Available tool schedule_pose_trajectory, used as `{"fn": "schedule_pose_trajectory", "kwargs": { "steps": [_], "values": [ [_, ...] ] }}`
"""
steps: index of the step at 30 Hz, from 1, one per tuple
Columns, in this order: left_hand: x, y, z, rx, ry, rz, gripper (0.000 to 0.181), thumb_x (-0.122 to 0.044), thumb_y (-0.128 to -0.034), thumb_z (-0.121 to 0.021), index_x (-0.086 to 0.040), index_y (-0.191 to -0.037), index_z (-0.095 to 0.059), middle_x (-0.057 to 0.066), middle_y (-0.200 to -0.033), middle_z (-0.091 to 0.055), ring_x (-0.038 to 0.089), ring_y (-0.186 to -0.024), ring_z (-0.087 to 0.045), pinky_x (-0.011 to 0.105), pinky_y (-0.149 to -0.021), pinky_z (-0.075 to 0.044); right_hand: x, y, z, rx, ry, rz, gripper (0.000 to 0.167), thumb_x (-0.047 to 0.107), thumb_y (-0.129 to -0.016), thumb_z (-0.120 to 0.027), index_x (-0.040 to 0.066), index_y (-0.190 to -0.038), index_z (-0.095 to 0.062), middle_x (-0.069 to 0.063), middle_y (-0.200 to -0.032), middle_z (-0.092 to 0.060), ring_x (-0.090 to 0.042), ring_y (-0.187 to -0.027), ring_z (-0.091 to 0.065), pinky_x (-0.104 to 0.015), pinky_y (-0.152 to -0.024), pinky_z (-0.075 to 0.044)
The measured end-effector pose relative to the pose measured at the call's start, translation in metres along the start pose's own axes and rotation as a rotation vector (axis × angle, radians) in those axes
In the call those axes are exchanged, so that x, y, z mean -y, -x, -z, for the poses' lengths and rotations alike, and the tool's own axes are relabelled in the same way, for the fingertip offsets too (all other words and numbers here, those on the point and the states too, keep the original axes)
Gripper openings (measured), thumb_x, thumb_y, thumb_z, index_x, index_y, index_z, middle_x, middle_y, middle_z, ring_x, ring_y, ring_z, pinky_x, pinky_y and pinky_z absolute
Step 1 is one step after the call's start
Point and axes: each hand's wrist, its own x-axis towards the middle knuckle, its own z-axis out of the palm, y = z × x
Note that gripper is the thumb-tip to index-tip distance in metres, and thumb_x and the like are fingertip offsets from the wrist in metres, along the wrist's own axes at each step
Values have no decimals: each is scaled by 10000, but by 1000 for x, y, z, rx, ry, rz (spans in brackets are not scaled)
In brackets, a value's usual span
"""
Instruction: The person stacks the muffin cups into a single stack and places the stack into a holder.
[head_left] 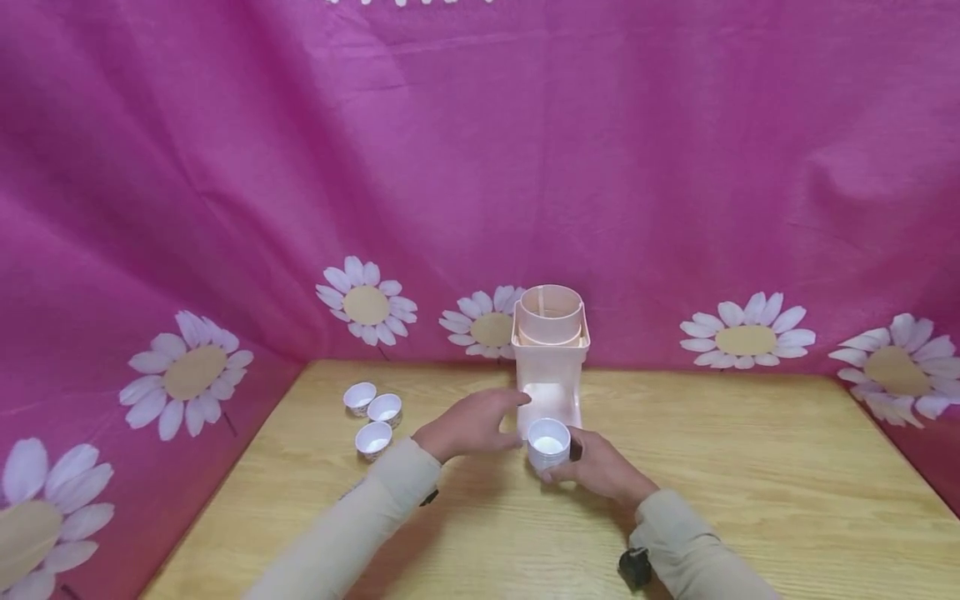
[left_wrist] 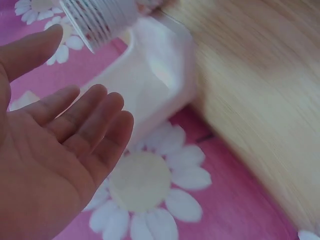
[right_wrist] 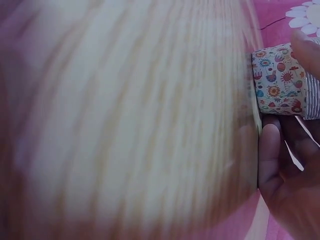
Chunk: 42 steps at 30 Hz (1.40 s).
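A stack of small paper cups stands in front of the pink dispenser. My right hand grips the stack from its right side; in the right wrist view the patterned cup stack sits between the thumb and fingers of that hand. My left hand is beside the dispenser, left of the stack, holding nothing. In the left wrist view the left hand shows its palm with fingers relaxed, apart from the stack and the dispenser's base.
Three single cups stand at the left of the wooden table: a back one, a middle one and a front one. A pink curtain with daisies hangs behind and beside the table.
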Motion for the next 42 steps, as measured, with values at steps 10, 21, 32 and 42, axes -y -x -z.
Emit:
{"fn": "schedule_pose_trajectory", "kwargs": {
  "steps": [10,21,32,42],
  "values": [
    [50,55,27,-109,16,153,549,-215,-903,-694,-22,-1392,-536,135,-1410,-590,317,-1324,-544,466,-1110,-430,2,0,0,-5,-10,-19,564,202,-732,-857,73,-1240,-650,-56,-1111,-718,-196,-1080,-609,-467,-1028,-456],
    [104,100,52,-228,-79,237,514,-170,-878,-688,40,-1331,-567,214,-1329,-626,398,-1262,-571,531,-1058,-452,-2,-1,1,-17,15,-6,567,212,-732,-853,66,-1239,-648,-68,-1112,-718,-218,-1090,-615,-494,-1037,-447],
    [124,121,49,-246,-91,327,488,-185,-857,-677,82,-1258,-604,252,-1244,-657,423,-1169,-615,537,-1015,-473,-3,-1,-1,-24,-13,-33,572,190,-724,-848,52,-1242,-649,-70,-1101,-722,-202,-1056,-620,-472,-1000,-470],
    [131,142,32,-165,0,545,542,-352,-912,-650,24,-1298,-594,233,-1274,-649,409,-1168,-614,548,-959,-493,-2,-3,-1,-10,-17,-45,632,216,-727,-858,46,-1287,-620,-81,-1155,-708,-250,-1133,-612,-546,-1059,-423]
  ]
}}
